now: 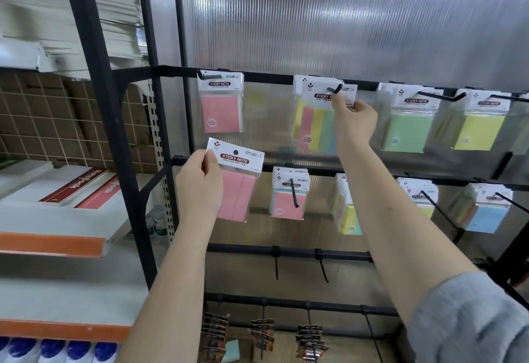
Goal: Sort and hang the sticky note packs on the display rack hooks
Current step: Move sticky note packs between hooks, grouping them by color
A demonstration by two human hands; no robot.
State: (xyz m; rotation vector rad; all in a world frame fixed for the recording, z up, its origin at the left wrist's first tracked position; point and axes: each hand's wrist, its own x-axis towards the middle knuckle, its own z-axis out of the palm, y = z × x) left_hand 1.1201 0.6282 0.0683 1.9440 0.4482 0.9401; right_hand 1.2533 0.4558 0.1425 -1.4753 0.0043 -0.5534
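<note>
One display rack (229,72) carries four hanging groups on each of two rails; two bare hooks (276,268) below. Left hand (200,182) pinches a pink pack (234,185) in open space; right hand (353,123) grips a striped pack (315,125) at its hook

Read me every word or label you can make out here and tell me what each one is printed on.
"STICKY NOTE": header card of the pink pack held by the left hand.
"STICKY NOTE": pink pack on the top-left hook.
"STICKY N", rest covered: striped pack pinched by the right hand.
"STICKY NOTE": green pack.
"Notebook", upside down: red-and-white books.
Small print on the cards, and the other headers, is too blurred.
</note>
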